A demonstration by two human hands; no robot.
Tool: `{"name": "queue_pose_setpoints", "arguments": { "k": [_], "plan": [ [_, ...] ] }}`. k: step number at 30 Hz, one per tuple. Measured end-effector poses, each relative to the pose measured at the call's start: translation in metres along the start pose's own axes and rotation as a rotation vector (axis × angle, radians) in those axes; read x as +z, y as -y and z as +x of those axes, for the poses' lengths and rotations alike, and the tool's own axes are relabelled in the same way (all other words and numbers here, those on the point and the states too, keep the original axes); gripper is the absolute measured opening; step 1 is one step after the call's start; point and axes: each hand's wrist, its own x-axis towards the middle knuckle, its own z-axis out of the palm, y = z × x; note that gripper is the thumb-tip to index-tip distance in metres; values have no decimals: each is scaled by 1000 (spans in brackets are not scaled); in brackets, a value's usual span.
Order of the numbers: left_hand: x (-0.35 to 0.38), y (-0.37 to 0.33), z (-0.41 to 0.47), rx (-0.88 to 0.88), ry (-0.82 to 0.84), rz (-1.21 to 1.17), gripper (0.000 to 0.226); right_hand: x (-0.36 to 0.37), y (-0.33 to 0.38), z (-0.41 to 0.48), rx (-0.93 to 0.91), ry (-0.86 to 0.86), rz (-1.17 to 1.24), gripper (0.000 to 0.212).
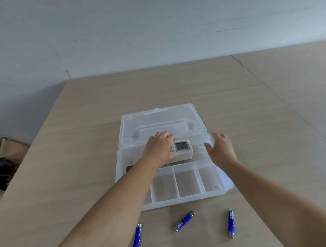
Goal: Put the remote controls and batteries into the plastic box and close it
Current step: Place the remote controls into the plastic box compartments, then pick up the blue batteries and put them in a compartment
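Note:
A clear plastic box [221, 191] stands open on the table, its lid [158, 121] folded back flat. My left hand [159, 149] lies over a white remote control [182, 148] with a small screen, gripping it inside the box's rear compartment. Part of another remote [129, 167] shows under my left forearm at the box's left end. My right hand [221, 148] hovers with fingers apart over the box's right end, holding nothing. Three blue cylindrical batteries [184, 220] [231, 222] [136, 240] lie on the table in front of the box.
The front of the box has several small divided compartments [187, 182]. The wooden table [251, 103] ends at the left, where bags [1, 160] sit on the floor. A pale wall rises behind the table.

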Motion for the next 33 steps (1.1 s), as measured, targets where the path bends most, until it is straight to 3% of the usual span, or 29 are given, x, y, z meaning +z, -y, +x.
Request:
{"name": "queue_pose_setpoints", "arguments": {
  "k": [4,7,13,18,22,27,33],
  "plan": [
    [-23,-1,-49,-53,-203,-130,19,-10,28,-35,-309,-134,102,25],
    [-18,-5,-98,-45,-182,-86,20,0,36,-84,-526,-138,144,13],
    [24,-11,-186,-61,-229,-26,27,50,-2,-166,-830,80,-33,17],
    [57,-14,-232,-472,116,49,41,76,-30,-167,-734,252,-384,37],
    [69,-17,-239,-655,190,-105,42,79,-40,-166,-754,169,-526,33],
    [59,-20,-238,-609,161,-306,22,63,-37,-171,-583,309,-327,27],
    [20,-22,-219,-427,-53,-609,28,20,-12,-173,-428,276,119,19]
  ]
}}
